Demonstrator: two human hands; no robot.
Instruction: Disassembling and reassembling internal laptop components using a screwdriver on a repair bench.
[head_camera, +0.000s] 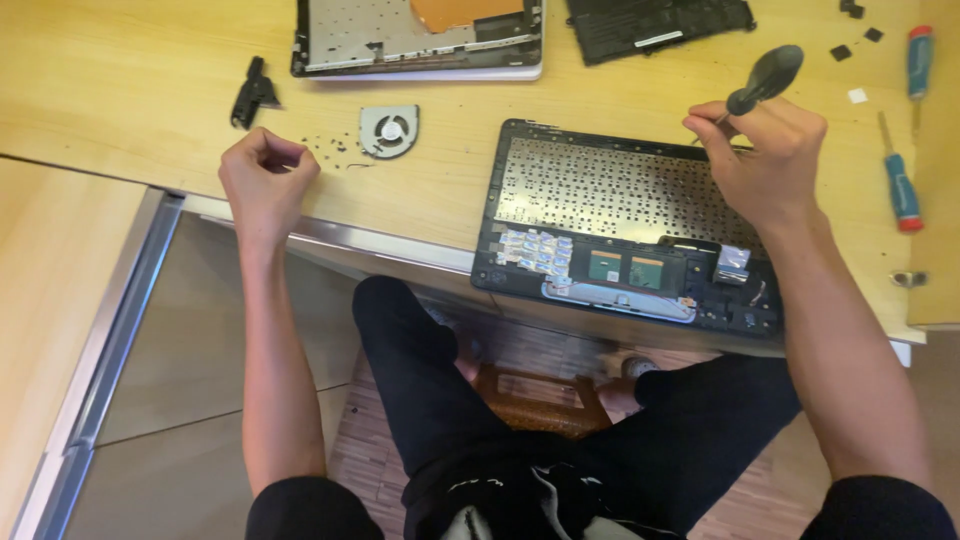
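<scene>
Clenched around a screwdriver (762, 80) with a black bulb handle, my right hand (765, 160) sits over the far right corner of the opened laptop base (620, 225); the handle sticks up and away from my knuckles, and the tip is hidden behind my fingers, so I cannot tell whether it touches the base. I see the base as a black tray lying flat, its near edge hanging slightly past the desk (130, 90) edge. Most of its inside is a pale metal plate dotted with rows of small holes. Nearer me, a patch of small blue-white squares sits at its left, two green-brown panels in the middle, and a silvery strip at the right.

My left hand (265, 175) is curled into a loose fist holding nothing, resting on the desk well to the left of the base. Between it and the base lies a small round grey fan (389, 130), with tiny dark screws (330, 148) scattered just left of the fan. Right of the base lie two more screwdrivers (900, 185) with blue and red handles.
</scene>
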